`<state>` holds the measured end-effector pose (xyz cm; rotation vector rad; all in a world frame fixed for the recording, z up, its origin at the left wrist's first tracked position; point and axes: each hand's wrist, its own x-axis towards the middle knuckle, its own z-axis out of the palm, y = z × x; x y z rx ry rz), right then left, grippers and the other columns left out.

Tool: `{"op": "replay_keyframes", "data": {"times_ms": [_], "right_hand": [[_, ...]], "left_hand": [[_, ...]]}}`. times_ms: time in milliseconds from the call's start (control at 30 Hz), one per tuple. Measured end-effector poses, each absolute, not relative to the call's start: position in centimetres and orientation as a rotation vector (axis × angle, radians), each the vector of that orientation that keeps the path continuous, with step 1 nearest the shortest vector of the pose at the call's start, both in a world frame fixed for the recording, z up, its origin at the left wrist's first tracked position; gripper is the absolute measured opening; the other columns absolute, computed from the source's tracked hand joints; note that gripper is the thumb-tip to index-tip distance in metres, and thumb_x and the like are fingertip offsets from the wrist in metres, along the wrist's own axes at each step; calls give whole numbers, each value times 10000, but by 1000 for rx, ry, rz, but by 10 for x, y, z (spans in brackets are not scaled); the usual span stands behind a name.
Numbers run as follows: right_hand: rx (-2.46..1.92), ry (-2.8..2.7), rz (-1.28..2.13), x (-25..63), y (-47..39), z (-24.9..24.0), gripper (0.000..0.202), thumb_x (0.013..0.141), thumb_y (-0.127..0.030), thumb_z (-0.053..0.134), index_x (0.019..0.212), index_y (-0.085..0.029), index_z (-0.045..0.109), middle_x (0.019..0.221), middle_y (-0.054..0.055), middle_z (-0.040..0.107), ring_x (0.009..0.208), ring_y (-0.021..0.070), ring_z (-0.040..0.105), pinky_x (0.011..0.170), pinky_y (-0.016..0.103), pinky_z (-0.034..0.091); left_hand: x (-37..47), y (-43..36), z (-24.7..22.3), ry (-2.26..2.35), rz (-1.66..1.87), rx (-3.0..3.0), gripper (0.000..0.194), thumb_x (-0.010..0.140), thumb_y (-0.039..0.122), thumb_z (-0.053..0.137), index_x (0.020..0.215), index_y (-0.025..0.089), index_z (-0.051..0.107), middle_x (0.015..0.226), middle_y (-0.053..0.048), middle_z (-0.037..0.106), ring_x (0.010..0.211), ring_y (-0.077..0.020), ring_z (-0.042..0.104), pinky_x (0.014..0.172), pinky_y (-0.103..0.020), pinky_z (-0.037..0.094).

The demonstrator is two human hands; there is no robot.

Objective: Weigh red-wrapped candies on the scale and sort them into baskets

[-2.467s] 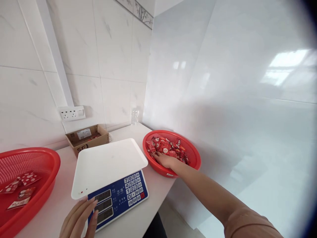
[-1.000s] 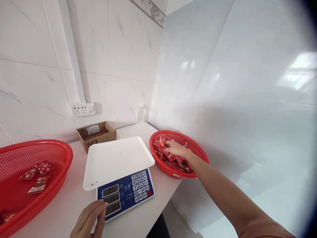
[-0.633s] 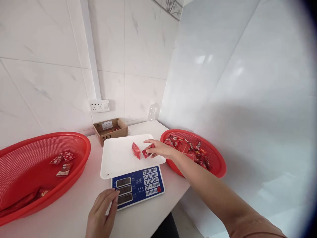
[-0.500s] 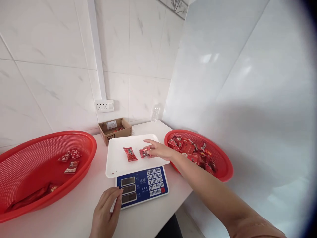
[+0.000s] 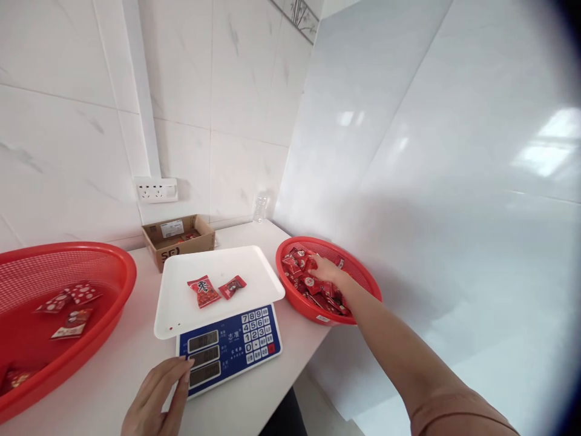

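My right hand (image 5: 327, 269) reaches into the right red basket (image 5: 374, 284), its fingers apart and touching the red snack packets (image 5: 313, 283) heaped there. The fingertips are partly hidden among the packets. My left hand (image 5: 154, 396) rests at the left front corner of the blue weighing scale (image 5: 231, 348), with thumb and fingers drawn together and nothing visible in them. On the scale's white tray (image 5: 181, 272) lie a larger red packet (image 5: 204, 292) and a smaller red packet (image 5: 232, 287), side by side and a little apart.
A large red basket (image 5: 122, 266) on the left holds several packets (image 5: 72, 321). Behind the tray stands an open cardboard box (image 5: 181, 239) with red packets inside. A clear plastic bottle (image 5: 261, 207) stands by the wall, and a socket (image 5: 157, 190) is mounted above the table.
My right hand has let go of the smaller packet on the tray and moved right into the basket. My left hand stays by the scale. The view has turned rightward.
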<state>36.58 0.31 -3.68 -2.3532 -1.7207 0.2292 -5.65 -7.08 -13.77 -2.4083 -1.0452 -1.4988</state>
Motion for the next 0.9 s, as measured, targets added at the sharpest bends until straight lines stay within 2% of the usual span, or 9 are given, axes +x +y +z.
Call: {"op": "replay_keyframes", "data": {"times_ms": [200,367,500,633,767,833,900], "right_hand": [[-2516,-1638,305,378,-6,-55,353,885,-338,548,1198,-176,531,1205,84,558,1008,207,580,837,424,500],[-2550,-1633,427,378,-1,-49,329,887,-343,543,1168,-172,551,1174,75,575,978,200,590,819,406,509],[-2506,-1594,287,374,0,-30,320,886,-350,544,1150,-170,560,1160,71,579,968,196,590,816,405,507],[-2326,-1561,34,344,5,-8,241,870,-316,534,1054,-163,567,1038,80,629,948,211,588,809,349,454],[-2049,-1689,45,290,12,-2,232,842,-288,523,1059,-207,533,962,54,663,881,209,602,742,297,428],[-1920,-1774,97,261,15,-6,247,831,-226,511,1077,-219,537,963,49,673,880,206,607,753,301,434],[-1799,-1854,145,235,18,-14,329,827,-157,476,1145,-223,526,1074,58,656,969,202,596,822,319,437]], "left_hand": [[-56,-67,-146,-1040,-1500,-2442,212,921,327,443,947,194,606,871,-57,679,797,-139,668,706,-203,526],[-54,-69,-140,-1048,-1490,-2418,229,926,331,426,926,194,610,840,-54,683,760,-136,677,697,-205,531],[-53,-70,-134,-1056,-1490,-2403,231,927,326,422,915,196,612,823,-52,687,746,-135,680,680,-201,534],[-52,-73,-133,-1047,-1521,-2427,188,914,289,448,933,197,610,822,-50,691,750,-140,678,682,-204,541],[-51,-75,-132,-1091,-1543,-2451,152,891,241,473,945,210,611,834,-47,694,765,-152,678,683,-222,552],[-51,-75,-131,-1108,-1543,-2454,148,884,223,480,949,212,613,832,-47,693,767,-156,677,685,-230,556],[-51,-76,-130,-1116,-1549,-2447,147,882,212,484,953,209,613,830,-49,690,769,-157,674,688,-233,556]]}}
